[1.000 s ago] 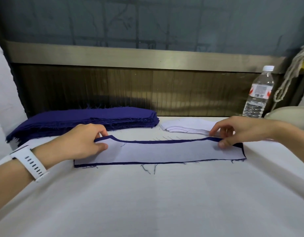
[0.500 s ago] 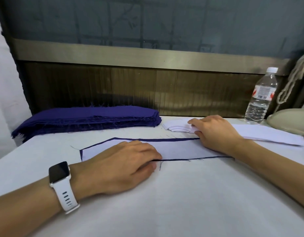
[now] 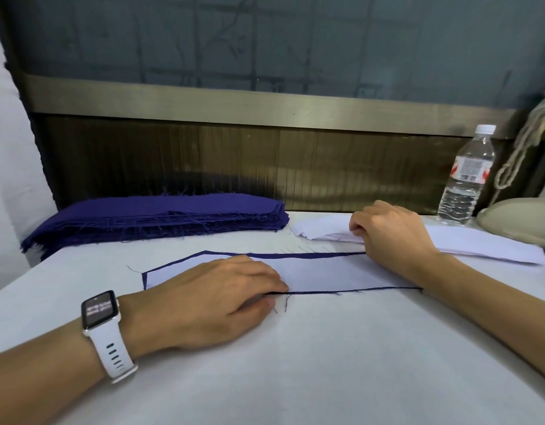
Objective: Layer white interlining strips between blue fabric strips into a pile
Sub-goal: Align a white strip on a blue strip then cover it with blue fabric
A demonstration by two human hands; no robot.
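The pile [image 3: 341,276] lies mid-table, a white interlining strip on top of a blue fabric strip whose edge shows all round. My left hand [image 3: 222,297] rests palm down on the pile's left half, fingers fairly straight, thumb at the front edge. Behind the pile on the right lies the stack of white interlining strips [image 3: 323,230]. My right hand [image 3: 394,236] sits on that stack with its fingers curled down onto the top strip; the thumb is hidden. The stack of blue fabric strips [image 3: 161,220] lies at the back left.
A white cloth covers the table [image 3: 295,363]. A clear water bottle [image 3: 464,179] stands at the back right, beside a beige rounded object [image 3: 519,219] and a hanging rope [image 3: 522,142]. A dark panel wall [image 3: 234,161] closes the back. A white-strapped watch [image 3: 104,320] is on my left wrist.
My left hand slid from the pile's left end to its middle. My right hand left the pile's right end and went back onto the white interlining stack.
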